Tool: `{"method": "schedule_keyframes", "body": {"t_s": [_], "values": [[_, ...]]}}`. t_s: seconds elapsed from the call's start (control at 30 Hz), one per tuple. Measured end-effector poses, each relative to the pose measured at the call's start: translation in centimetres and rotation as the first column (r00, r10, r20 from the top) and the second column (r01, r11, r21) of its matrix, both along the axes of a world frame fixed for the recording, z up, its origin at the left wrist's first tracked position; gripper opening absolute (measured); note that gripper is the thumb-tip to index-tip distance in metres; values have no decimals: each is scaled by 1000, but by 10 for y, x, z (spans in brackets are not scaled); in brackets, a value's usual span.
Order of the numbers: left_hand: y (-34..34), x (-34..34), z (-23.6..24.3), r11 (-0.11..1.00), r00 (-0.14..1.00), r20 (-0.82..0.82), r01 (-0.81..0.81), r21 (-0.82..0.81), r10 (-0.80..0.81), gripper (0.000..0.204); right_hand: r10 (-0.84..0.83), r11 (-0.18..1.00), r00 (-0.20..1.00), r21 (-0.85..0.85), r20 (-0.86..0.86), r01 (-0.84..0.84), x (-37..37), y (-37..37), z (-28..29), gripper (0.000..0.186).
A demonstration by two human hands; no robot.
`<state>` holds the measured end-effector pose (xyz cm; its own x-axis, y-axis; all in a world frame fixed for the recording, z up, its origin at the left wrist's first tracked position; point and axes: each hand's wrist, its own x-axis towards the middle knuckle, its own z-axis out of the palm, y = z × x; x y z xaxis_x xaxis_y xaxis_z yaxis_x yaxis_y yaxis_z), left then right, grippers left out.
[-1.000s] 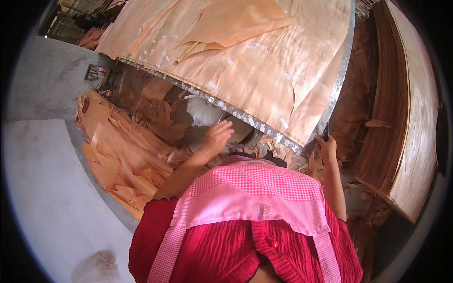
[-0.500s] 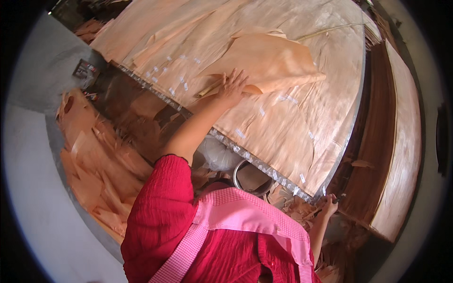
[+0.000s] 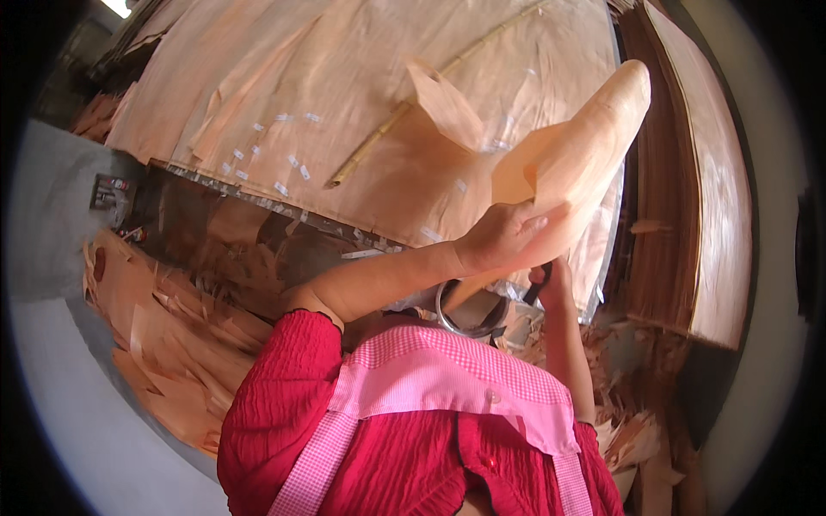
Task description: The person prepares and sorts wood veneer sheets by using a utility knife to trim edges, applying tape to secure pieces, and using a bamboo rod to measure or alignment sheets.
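A thin tan veneer sheet (image 3: 594, 150) is lifted off the worktop and curls into a loose roll that slants up to the right. My left hand (image 3: 503, 236) is closed on its lower end, thumb on top. Just right of that, by the near edge of the worktop, my right hand (image 3: 555, 279) is closed round a black-handled tool (image 3: 539, 285); the sheet partly covers it, so its kind does not show. Another curled veneer piece (image 3: 447, 107) rests on the worktop, against a long bamboo stick (image 3: 387, 129).
Broad veneer (image 3: 258, 77) covers the worktop, dotted with small white tape bits (image 3: 292, 162). A metal ring-shaped rim (image 3: 443, 314) sits below its near edge. Tall veneer stacks (image 3: 705, 189) stand at right; veneer scraps (image 3: 163, 335) heap at left.
My left hand has picked up the veneer sheet from the worktop and brought it right and nearer. My right hand has come up beside it. The bamboo stick is now uncovered.
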<state>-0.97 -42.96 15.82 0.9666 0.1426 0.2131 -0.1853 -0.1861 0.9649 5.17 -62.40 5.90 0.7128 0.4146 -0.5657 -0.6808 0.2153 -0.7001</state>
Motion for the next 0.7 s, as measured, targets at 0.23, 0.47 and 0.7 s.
{"method": "schedule_keyframes", "body": {"t_s": [0.23,0.47,0.7], "values": [[40,-13,-21,900,976,100,-134,-416,192,26,30,931,967,-359,253,65,32,54,-20,15],[169,-56,-30,593,872,-81,-393,-703,483,30,790,562,215,-818,574,120,43,195,-4,61],[271,-98,-74,557,853,-152,-451,-698,499,32,779,545,226,-810,584,217,64,233,-26,26]]}}
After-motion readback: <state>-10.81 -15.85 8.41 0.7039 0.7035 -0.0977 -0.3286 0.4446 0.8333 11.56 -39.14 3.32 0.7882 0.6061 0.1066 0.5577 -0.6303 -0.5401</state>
